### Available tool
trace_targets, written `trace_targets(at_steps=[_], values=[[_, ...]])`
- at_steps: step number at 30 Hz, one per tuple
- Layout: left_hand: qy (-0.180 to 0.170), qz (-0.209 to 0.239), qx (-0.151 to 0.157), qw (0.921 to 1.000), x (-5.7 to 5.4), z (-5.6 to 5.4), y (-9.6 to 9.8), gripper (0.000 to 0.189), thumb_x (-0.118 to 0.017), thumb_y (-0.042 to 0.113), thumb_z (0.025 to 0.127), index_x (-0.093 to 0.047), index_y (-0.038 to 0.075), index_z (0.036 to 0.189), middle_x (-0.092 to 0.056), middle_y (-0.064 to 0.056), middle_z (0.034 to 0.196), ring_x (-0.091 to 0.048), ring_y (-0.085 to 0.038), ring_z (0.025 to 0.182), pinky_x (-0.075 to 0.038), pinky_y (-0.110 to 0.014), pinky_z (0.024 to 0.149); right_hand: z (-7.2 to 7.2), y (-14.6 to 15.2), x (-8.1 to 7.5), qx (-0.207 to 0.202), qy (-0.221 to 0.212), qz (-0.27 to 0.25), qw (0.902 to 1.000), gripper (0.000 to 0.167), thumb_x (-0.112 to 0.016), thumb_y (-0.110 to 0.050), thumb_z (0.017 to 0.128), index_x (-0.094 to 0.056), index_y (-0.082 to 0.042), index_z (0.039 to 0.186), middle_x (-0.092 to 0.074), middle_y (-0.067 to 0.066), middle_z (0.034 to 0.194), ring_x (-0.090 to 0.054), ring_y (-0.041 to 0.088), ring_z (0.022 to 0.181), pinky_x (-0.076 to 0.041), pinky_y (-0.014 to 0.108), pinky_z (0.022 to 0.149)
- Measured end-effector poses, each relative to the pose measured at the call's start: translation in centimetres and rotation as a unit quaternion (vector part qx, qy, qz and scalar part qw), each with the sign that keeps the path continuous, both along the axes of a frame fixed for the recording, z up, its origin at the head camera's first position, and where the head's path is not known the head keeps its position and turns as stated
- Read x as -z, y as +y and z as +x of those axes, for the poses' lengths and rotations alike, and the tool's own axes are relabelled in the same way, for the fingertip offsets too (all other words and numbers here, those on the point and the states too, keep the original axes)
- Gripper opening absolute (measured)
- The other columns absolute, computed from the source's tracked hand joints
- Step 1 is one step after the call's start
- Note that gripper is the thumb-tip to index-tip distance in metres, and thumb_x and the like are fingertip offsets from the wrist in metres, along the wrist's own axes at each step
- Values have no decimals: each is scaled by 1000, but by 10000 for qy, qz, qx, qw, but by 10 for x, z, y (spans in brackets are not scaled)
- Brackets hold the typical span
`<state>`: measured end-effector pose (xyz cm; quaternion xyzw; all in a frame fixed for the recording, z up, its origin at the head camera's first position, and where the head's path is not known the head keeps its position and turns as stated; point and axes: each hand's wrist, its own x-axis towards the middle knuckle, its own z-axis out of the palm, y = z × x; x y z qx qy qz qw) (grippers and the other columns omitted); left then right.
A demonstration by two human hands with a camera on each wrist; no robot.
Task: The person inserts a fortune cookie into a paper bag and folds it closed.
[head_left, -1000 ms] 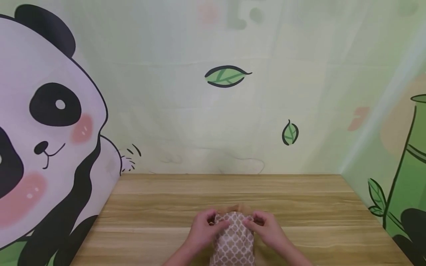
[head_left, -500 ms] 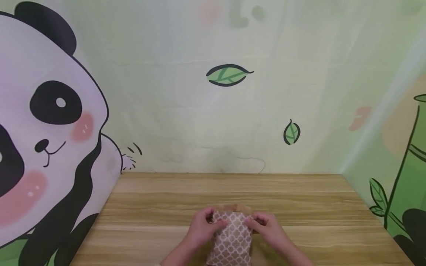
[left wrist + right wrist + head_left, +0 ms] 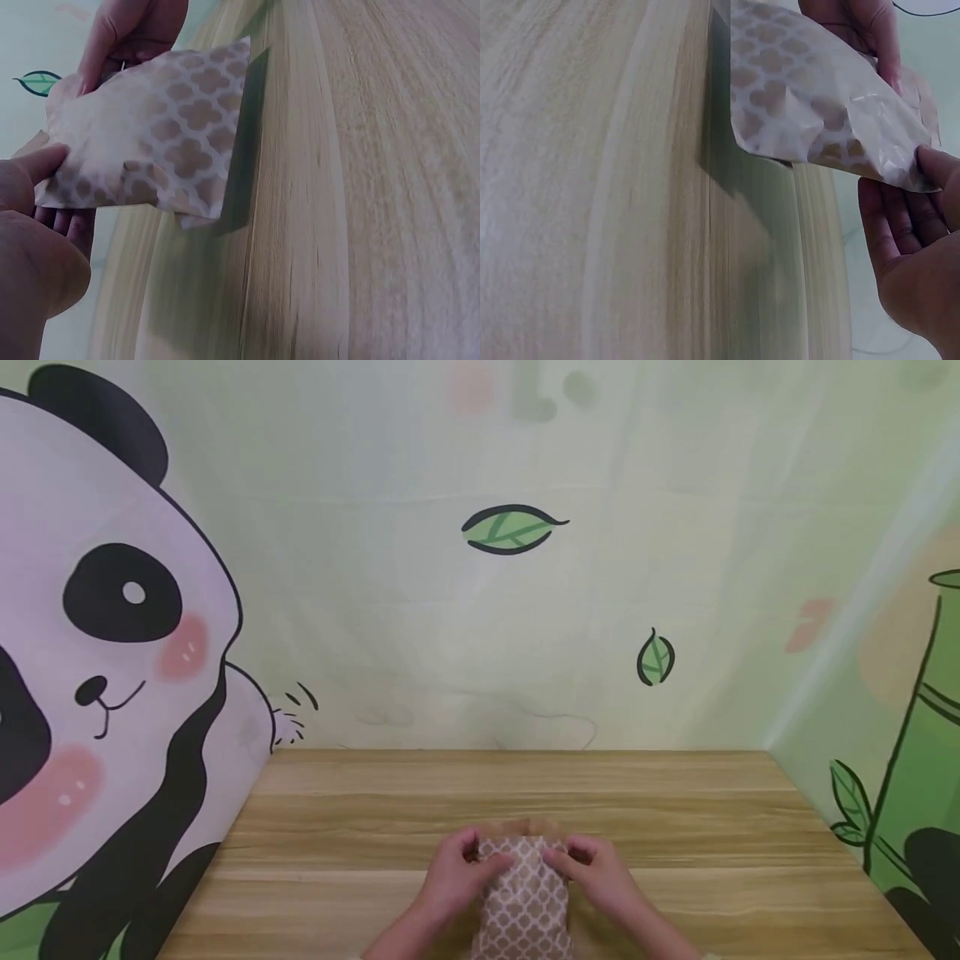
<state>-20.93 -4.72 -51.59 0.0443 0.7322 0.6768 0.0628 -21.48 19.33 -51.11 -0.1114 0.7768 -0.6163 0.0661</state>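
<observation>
A brown paper bag (image 3: 525, 902) with a white lattice pattern is held between both hands, its plain brown top edge turned away from the person. My left hand (image 3: 455, 872) pinches its left side near the top, thumb on the patterned face and fingers behind. On the opposite side my right hand (image 3: 602, 870) grips it the same way. In the left wrist view the crinkled bag (image 3: 187, 127) casts a shadow and looks raised off the table. The right wrist view shows the bag (image 3: 802, 90) with creases near the right thumb. What it contains, if anything, is hidden.
A wood-grain table (image 3: 337, 810) lies under the hands. Behind it hangs a pale green backdrop (image 3: 375, 610) printed with a panda (image 3: 127, 693), leaves and a green bamboo stalk (image 3: 926, 760). The backdrop meets the table's back edge.
The bag's lower end swung slightly left, then back toward the middle, its top edge shifting a little. Both hands keep their hold in nearly the same place.
</observation>
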Motion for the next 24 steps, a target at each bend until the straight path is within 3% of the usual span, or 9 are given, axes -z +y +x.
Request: trace_targets(at_steps=[3,7,15,19,24], values=[[-21,-139,-88,9999,0,-1,-2,24,-83,24,95,-69,4,94,-67,0,87,-63,-15,78,-54,-25,67,0,0,-1,25,32,37,10000,25,-75,-13,100,-70,8,88,-69,2,80,-62,10,75,-54,24,71],[54,-269,-227,9994,1,-3,-6,30,-83,26,95,-63,7,82,-59,3,78,-55,-14,74,-47,-24,63,0,1,-2,-22,-35,-55,10000,25,-74,-14,101,-72,9,92,-73,7,84,-66,11,77,-56,25,74],[-83,115,-157,9998,4,-5,-11,19,-80,15,97,-68,0,91,-66,1,83,-61,-15,79,-56,-23,72,-2,5,5,43,-122,-106,9999,26,-74,-12,101,-69,9,86,-74,7,84,-66,11,78,-57,26,75],[-118,139,-150,9997,4,-6,-10,20,-81,16,96,-68,1,90,-66,1,82,-61,-14,78,-55,-23,72,-2,5,5,66,-226,-219,9995,25,-73,-12,101,-71,11,93,-76,13,91,-69,13,82,-59,26,78],[-140,111,-186,9997,5,-5,-10,20,-82,16,94,-68,2,90,-65,1,81,-60,-15,78,-53,-23,71,-4,3,1,198,-336,-133,9992,24,-75,-17,101,-74,7,105,-75,8,94,-70,14,88,-59,26,81]])
